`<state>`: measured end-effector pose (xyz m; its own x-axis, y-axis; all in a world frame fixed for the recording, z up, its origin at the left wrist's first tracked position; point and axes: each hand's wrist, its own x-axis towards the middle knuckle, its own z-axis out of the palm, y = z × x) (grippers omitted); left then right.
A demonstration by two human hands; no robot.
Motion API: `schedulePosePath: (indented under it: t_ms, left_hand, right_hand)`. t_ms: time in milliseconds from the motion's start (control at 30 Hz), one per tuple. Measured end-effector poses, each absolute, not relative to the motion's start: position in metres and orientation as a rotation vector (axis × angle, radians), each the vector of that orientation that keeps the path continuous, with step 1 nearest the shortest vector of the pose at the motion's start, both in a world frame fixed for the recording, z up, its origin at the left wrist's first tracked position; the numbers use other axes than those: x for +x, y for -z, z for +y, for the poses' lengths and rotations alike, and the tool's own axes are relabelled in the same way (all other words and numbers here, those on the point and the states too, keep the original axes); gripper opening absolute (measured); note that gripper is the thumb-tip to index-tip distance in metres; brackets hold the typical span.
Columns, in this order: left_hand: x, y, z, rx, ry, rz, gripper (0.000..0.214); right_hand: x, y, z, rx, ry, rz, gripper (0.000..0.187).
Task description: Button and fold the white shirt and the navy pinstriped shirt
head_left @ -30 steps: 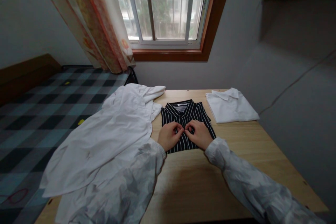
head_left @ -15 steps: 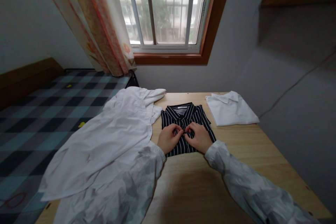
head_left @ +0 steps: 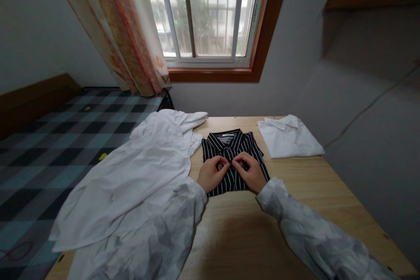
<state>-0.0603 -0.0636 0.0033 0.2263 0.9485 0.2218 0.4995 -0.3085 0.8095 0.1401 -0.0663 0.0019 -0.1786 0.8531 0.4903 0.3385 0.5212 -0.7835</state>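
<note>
A black shirt with white stripes (head_left: 216, 151) lies folded on the wooden table, its collar toward the window. My left hand (head_left: 213, 173) pinches the shirt's front near the middle, thumb and fingertips together. Close beside it, my right hand (head_left: 251, 171) grips the same front in a similar pinch. The fingertips of both hands almost meet over the button placket; whether a button is between them is too small to tell. Left of the striped shirt, a loose white shirt (head_left: 141, 170) is spread out, partly under my left sleeve.
A folded white shirt (head_left: 288, 140) rests at the table's far right. The wooden table (head_left: 236, 232) ends at a wall below the window (head_left: 210, 13). On the left stands a bed with a checked cover (head_left: 98, 127), beneath a patterned curtain (head_left: 124, 30).
My right hand has shifted slightly to the right, and its fingertips have drawn a little away from the left ones. The left hand stays nearly in place.
</note>
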Motion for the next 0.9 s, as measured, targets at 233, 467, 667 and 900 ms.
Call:
schedulePosePath:
  t_ms: [233, 467, 667, 900]
  left_hand:
    - [-0.0619, -0.0023, -0.0626, 1.793, -1.019, 1.227, 0.020]
    - [-0.0632, -0.0010, -0.0589, 1.681, -1.049, 1.138, 0.027]
    - [-0.0644, -0.0002, -0.0576, 1.651, -1.049, 1.146, 0.030]
    - [-0.0627, 0.0000, -0.0581, 1.679, -1.050, 1.180, 0.028]
  right_hand:
    - [0.1382, -0.0025, -0.0689, -0.947, -0.584, -1.806, 0.014]
    - [0.1369, 0.0011, -0.0689, -1.000, -0.573, -1.803, 0.008]
    - [0.1366, 0.0063, -0.0658, -1.011, -0.574, -1.787, 0.007]
    - [0.1351, 0.0022, -0.0720, -1.028, -0.508, -1.649, 0.004]
